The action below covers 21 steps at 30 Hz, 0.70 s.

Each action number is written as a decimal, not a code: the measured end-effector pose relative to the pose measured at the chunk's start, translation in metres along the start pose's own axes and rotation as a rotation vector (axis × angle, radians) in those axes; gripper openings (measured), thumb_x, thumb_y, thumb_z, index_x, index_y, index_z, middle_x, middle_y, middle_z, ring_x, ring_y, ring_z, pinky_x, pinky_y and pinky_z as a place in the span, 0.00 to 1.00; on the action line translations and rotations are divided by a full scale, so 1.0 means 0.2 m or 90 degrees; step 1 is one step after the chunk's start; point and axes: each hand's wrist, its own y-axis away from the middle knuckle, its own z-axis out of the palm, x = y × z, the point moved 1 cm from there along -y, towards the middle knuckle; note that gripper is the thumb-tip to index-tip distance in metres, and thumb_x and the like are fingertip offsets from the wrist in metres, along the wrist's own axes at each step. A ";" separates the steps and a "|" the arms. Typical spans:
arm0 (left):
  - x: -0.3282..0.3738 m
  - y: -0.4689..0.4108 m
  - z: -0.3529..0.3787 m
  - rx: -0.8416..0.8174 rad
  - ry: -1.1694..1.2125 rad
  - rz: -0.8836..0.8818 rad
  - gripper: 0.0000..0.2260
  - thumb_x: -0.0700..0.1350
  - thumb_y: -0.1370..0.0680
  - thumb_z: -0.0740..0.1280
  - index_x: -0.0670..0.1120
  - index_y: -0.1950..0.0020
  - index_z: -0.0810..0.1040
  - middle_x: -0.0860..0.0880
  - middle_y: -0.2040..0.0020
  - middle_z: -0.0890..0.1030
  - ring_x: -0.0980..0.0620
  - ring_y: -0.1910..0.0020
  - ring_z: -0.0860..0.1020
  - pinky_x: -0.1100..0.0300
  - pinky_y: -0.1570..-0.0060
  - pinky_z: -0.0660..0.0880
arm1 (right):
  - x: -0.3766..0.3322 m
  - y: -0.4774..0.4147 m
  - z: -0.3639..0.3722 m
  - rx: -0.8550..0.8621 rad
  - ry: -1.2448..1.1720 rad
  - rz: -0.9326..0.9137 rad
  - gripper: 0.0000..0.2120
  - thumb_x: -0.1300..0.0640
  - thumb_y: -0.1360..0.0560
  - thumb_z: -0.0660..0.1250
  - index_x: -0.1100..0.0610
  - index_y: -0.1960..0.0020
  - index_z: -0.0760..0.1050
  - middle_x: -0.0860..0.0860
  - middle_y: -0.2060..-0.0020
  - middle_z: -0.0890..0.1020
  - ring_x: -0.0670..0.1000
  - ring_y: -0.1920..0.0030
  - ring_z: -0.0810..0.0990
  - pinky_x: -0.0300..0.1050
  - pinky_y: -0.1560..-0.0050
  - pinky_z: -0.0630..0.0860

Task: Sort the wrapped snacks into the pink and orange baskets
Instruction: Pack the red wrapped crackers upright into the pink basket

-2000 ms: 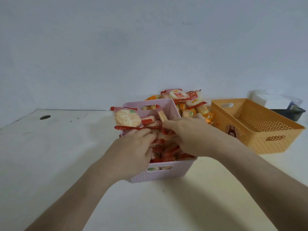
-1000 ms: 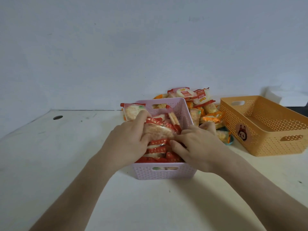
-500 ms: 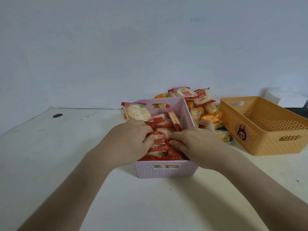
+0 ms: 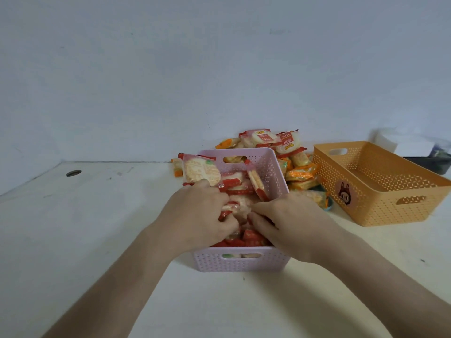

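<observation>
- Left hand (image 4: 200,215) grips red-wrapped rice crackers (image 4: 240,206) inside the pink basket (image 4: 241,263).
- Right hand (image 4: 290,223) pinches the same packets.
- Orange basket (image 4: 380,203) stands at the right.

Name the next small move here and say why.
Probably free the left hand and tuck the round packet down. It sticks up over the left rim of the pink basket, while the rest lie inside.
</observation>
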 end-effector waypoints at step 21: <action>0.06 0.04 0.01 -0.039 0.024 0.046 0.14 0.58 0.22 0.53 0.56 0.46 0.75 0.52 0.57 0.81 0.51 0.57 0.79 0.52 0.61 0.76 | -0.06 -0.59 0.02 -0.152 -0.308 0.095 0.37 0.53 0.30 0.74 0.53 0.26 0.60 0.54 0.34 0.71 0.55 0.34 0.71 0.43 0.38 0.68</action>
